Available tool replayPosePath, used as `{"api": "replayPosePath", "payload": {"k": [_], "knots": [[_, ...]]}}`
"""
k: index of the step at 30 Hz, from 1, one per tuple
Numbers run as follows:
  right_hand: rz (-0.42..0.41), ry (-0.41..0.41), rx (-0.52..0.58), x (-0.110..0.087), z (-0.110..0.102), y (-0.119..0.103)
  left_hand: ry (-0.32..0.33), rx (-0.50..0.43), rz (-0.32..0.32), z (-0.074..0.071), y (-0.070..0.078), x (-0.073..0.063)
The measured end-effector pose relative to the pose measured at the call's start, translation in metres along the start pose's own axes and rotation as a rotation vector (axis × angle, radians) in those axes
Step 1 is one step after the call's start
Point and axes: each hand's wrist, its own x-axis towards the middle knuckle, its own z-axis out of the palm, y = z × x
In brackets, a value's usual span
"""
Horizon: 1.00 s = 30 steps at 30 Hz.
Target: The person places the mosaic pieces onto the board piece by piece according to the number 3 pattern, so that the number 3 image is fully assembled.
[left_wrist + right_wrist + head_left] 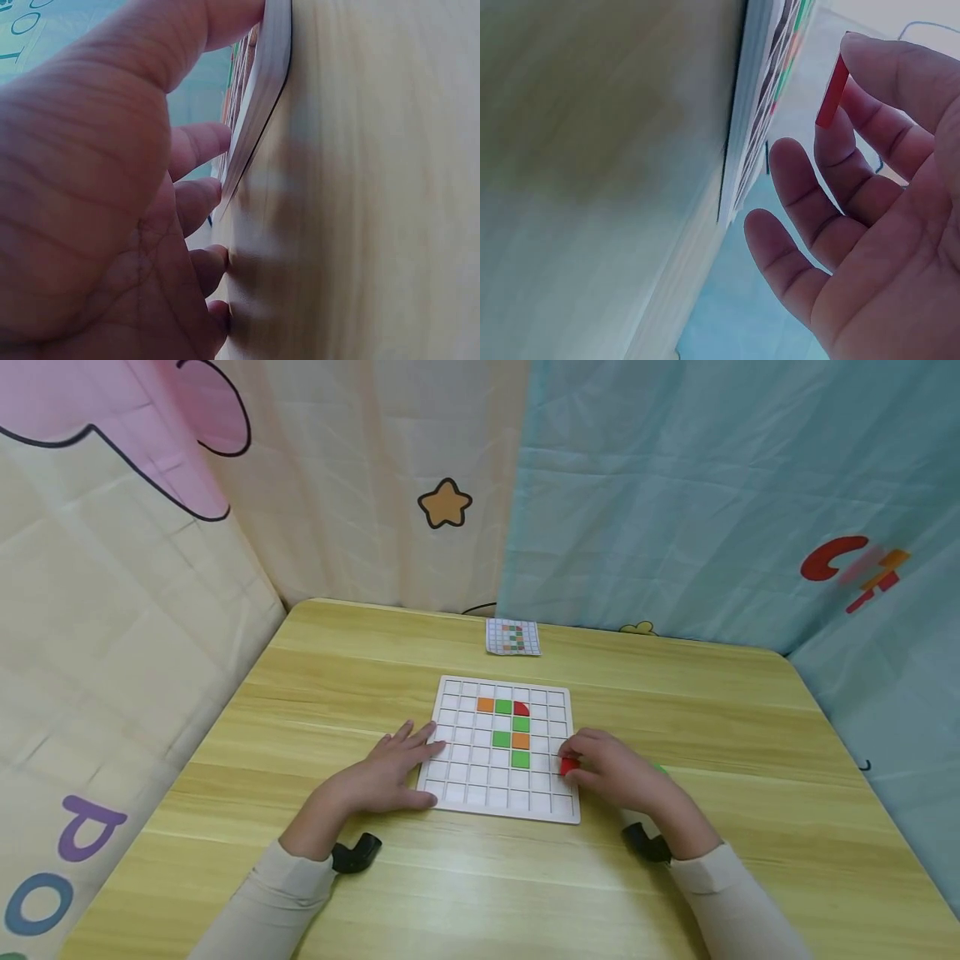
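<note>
A white grid board lies flat on the table. Orange, green and red tiles fill several of its squares, among them an orange tile and a red rounded-corner tile. With fingers spread, my left hand rests at the board's left edge, thumb near the lower left corner and fingertips on the rim. At the board's right edge my right hand pinches a red tile between thumb and fingers. The right wrist view shows that tile edge-on, held above the board's surface.
A small card printed with a coloured grid lies behind the board, near the table's back edge. Something green shows partly behind my right hand. Curtains hang along the back and sides of the wooden table.
</note>
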Motion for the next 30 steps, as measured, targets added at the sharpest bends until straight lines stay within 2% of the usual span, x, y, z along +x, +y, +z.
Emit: {"api": "replayPosePath", "payload": {"k": [12, 18, 25, 30], "knots": [[-0.007, -0.046, 0.033, 0.018, 0.005, -0.024, -0.003, -0.008, 0.007, 0.000, 0.001, 0.001], [-0.038, -0.066, 0.053, 0.025, 0.008, -0.033, -0.002, -0.005, 0.004, 0.001, 0.000, 0.001], [-0.093, -0.068, 0.015, 0.031, 0.014, -0.040, -0.002, -0.004, -0.002, 0.001, 0.000, 0.001], [-0.092, -0.081, 0.015, 0.036, 0.018, -0.044, -0.002, -0.005, 0.004, 0.001, 0.000, 0.000]]}}
